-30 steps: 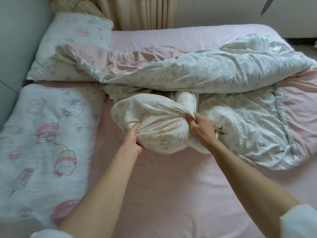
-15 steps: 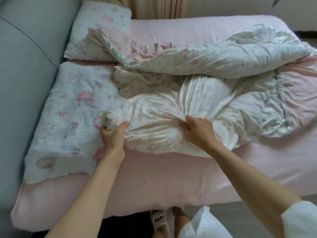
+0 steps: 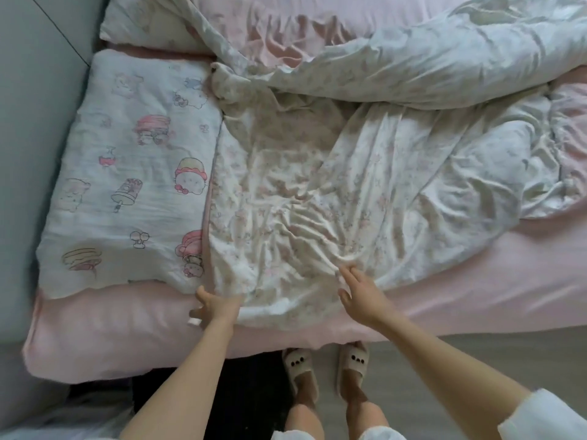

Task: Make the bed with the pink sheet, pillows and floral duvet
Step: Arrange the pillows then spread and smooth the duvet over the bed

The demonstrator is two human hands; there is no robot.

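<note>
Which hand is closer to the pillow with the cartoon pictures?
The left hand. It is at the duvet's near corner, just below the cartoon pillow's lower right corner. The right hand is further right, over the duvet's near edge, away from the pillow.

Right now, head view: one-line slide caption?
Both hands, left hand and right hand, at near edge of floral duvet on pink sheet.

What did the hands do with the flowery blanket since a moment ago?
Both hands pulled the bunched white floral duvet toward the near bed edge and spread it flat. The left hand now rests at its corner; whether it still holds cloth is unclear. The right hand has let go, fingers straight. The cartoon-print pillow and pink sheet stayed put.
</note>
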